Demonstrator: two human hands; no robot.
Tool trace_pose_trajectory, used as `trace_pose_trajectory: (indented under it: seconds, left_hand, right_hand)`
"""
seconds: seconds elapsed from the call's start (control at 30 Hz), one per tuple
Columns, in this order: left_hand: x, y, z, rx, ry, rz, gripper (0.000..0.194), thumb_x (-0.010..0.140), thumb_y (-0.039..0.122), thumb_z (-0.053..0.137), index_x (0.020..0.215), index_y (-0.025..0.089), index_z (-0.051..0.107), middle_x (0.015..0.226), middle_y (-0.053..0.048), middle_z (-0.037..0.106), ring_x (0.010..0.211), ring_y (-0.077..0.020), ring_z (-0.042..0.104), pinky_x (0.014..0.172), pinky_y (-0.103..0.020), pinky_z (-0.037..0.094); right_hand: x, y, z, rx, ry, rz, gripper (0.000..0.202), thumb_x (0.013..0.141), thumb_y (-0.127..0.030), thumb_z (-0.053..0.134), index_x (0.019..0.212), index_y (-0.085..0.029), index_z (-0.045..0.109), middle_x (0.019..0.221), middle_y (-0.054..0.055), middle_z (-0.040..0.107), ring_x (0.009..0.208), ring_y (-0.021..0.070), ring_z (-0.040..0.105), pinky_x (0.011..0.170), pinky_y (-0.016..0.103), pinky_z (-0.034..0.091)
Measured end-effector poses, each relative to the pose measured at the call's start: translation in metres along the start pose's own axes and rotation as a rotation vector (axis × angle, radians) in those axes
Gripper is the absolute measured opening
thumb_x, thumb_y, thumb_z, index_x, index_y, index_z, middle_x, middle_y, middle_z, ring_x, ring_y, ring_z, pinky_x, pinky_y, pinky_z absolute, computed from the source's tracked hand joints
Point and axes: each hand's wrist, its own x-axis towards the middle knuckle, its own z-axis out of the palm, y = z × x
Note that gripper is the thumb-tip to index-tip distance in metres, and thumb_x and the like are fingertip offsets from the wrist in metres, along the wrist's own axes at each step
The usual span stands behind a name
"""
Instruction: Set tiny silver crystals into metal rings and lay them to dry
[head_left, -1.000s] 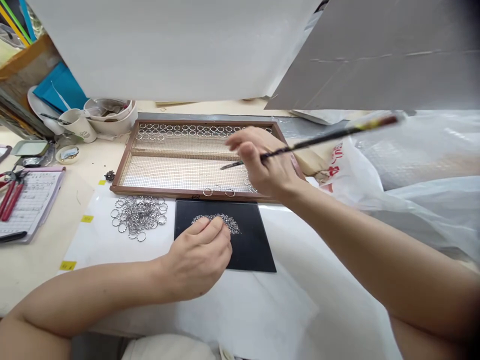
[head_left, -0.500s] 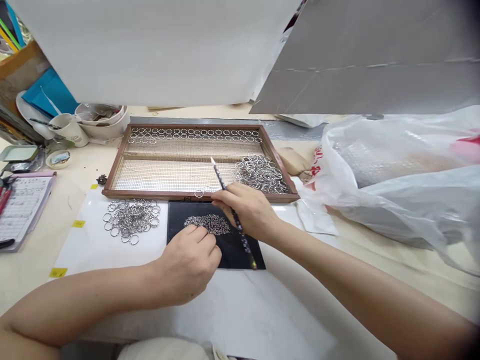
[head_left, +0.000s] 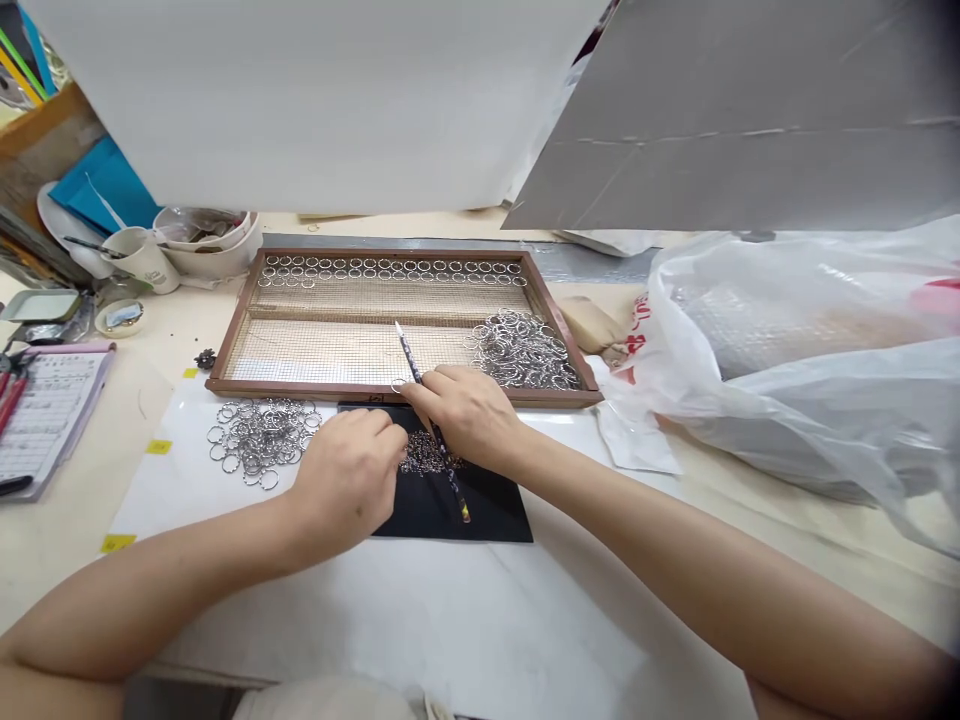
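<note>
My right hand point(head_left: 472, 415) holds a dark patterned pen point(head_left: 452, 480), its pale tip pointing up over the mesh tray point(head_left: 409, 395). A metal ring point(head_left: 399, 385) shows at this hand's fingertips, at the tray's front edge. My left hand point(head_left: 352, 475) is closed above the left part of the black mat point(head_left: 487, 505); what its fingers hold, if anything, is hidden. Between the hands lies a pile of tiny metal pieces point(head_left: 422, 455), partly covered. Loose rings point(head_left: 262, 438) are heaped left of the mat. Another ring heap point(head_left: 525, 350) fills the tray's right side, and rows of rings point(head_left: 390, 268) line its back.
A plastic bag point(head_left: 795, 370) takes up the right side. Cups and bowls point(head_left: 206, 260) stand at the back left, near a notepad point(head_left: 56, 410). White and grey sheets point(head_left: 322, 110) hang over the back of the table.
My right hand has moved left with the pen. My left hand has shifted left and slightly up, uncovering more of the black mat's lower part.
</note>
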Motion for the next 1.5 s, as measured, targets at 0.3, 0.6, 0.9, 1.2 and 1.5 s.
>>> trace_pose_trajectory:
  seconds: [0.3,0.6,0.9,1.2,1.5]
  left_hand:
    - [0.013,-0.015,-0.003,-0.024,0.050,-0.007,0.013,0.085,0.012,0.048,0.084,0.014,0.061,0.083,-0.005,0.062,0.081,-0.0180,0.054,0.076,-0.034,0.045]
    - [0.033,-0.034,0.005,0.109,-0.021,0.152,0.023,0.085,0.006,0.042,0.092,0.012,0.063,0.084,-0.007,0.063,0.082,-0.0187,0.053,0.077,-0.033,0.044]
    - [0.043,-0.049,0.019,0.161,0.030,0.281,0.021,0.088,0.012,0.042,0.093,0.011,0.062,0.090,-0.009,0.063,0.087,-0.0195,0.054,0.078,-0.033,0.044]
    - [0.046,-0.051,0.024,0.282,0.077,0.382,0.020,0.089,0.016,0.043,0.078,0.014,0.059,0.079,-0.005,0.061,0.078,-0.0181,0.051,0.070,-0.031,0.040]
    - [0.037,-0.042,0.018,0.150,0.113,0.306,0.024,0.089,0.018,0.043,0.072,0.015,0.060,0.067,-0.004,0.058,0.068,-0.0156,0.049,0.062,-0.031,0.039]
  right_hand:
    - [0.001,0.008,0.006,0.034,-0.012,-0.041,0.019,0.090,-0.020,0.044,0.083,-0.017,0.061,0.064,0.002,0.054,0.058,0.0139,0.040,0.054,0.029,0.020]
    - [0.001,0.013,0.007,0.074,-0.033,-0.069,0.022,0.093,-0.021,0.040,0.082,-0.017,0.059,0.066,0.003,0.058,0.061,0.0145,0.044,0.056,0.028,0.024]
    - [0.000,0.017,0.006,0.137,-0.045,-0.024,0.025,0.094,-0.027,0.038,0.087,-0.017,0.060,0.068,0.003,0.061,0.061,0.0137,0.048,0.054,0.027,0.026]
    - [0.000,0.020,0.005,0.139,-0.029,-0.031,0.029,0.094,-0.026,0.038,0.081,-0.017,0.062,0.062,0.003,0.057,0.057,0.0137,0.045,0.052,0.027,0.025]
    - [-0.021,0.006,-0.024,0.501,0.170,0.225,0.013,0.088,-0.023,0.048,0.092,-0.018,0.060,0.081,0.005,0.067,0.074,0.0152,0.061,0.066,0.028,0.046]
